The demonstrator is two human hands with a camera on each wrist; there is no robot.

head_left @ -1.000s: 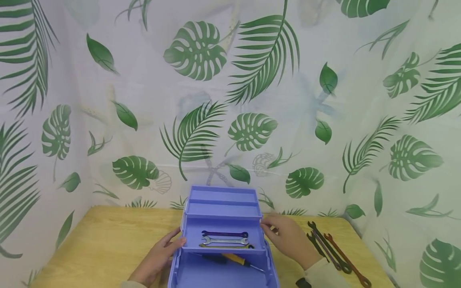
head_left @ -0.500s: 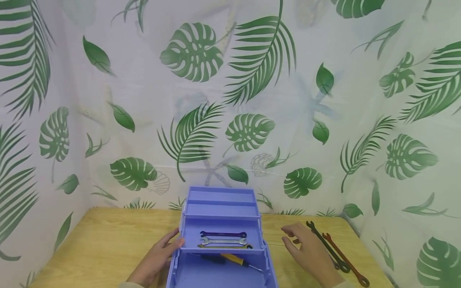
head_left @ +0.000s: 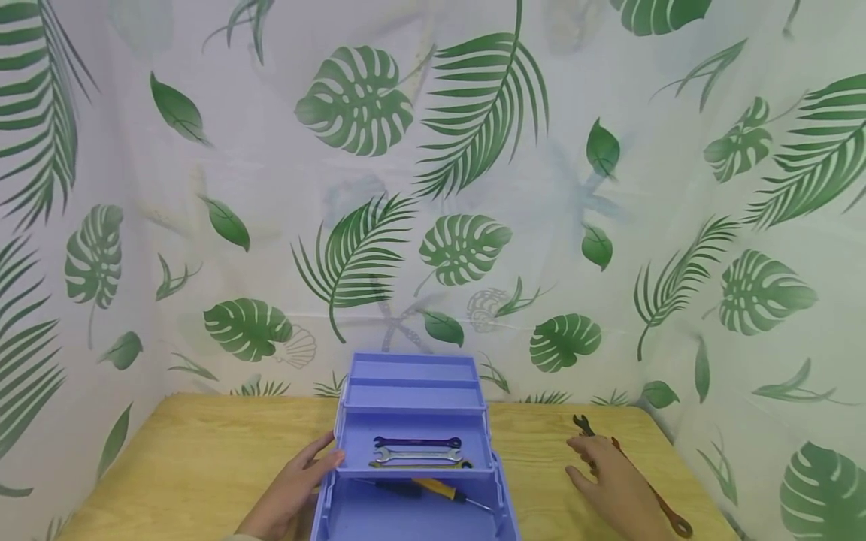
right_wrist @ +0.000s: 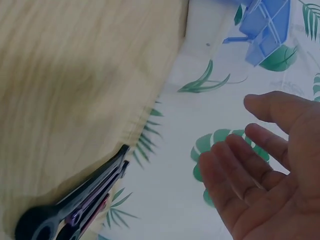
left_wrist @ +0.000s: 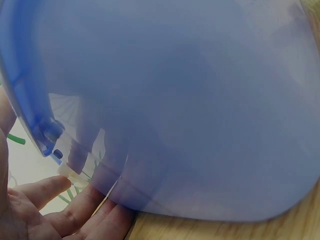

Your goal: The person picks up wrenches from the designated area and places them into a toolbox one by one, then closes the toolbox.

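Note:
A blue toolbox (head_left: 413, 522) stands with its stepped trays spread out. My left hand (head_left: 292, 487) rests against its left side, thumb at the tray corner; in the left wrist view the straight fingers (left_wrist: 82, 212) touch the smooth wall. Three wrenches lie in the middle tray: a purple one (head_left: 417, 442), a silver one (head_left: 419, 454) and a yellow one (head_left: 399, 465). My right hand (head_left: 619, 481) hovers over the wrenches at the right, fingers relaxed and holding nothing. A black wrench (head_left: 582, 425) and a red wrench (head_left: 670, 514) show around it; the hand hides the others.
A screwdriver (head_left: 440, 488) with a yellow and black handle lies in the toolbox's bottom, partly under the tray. The wooden table (head_left: 183, 466) meets a white leaf-patterned cloth (head_left: 406, 180) at the back. Several wrenches (right_wrist: 75, 210) lie together in the right wrist view.
My right hand has left the toolbox's right side and moved right, over the wrenches on the table. My left hand stays at the box. The head view has shifted slightly.

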